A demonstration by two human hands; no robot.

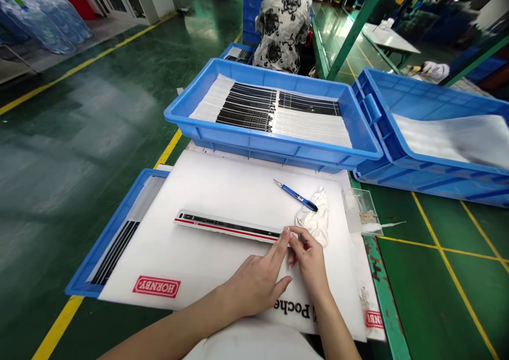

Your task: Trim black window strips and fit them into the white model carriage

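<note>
A long white strip-like part [228, 229] with a black band and a red stripe lies slantwise on the white foam sheet [199, 190]. At its right end, my right hand [309, 256] grips it between bent fingers. My left hand [260, 280] rests its fingertips on that same end, its thumb held apart and its other fingers stretched out. Beyond the part lies a blue craft knife [296, 195], its blade pointing to the upper left. A crumpled white cloth [316, 219] sits just past my right hand.
A blue tray [274, 142] of black strips in white sheets stands behind the foam. Blue crates [445, 174] stand at the right, another tray [85, 275] at the left. A clear box [363, 211] is on the right edge. A person in a patterned head covering [284, 26] sits beyond.
</note>
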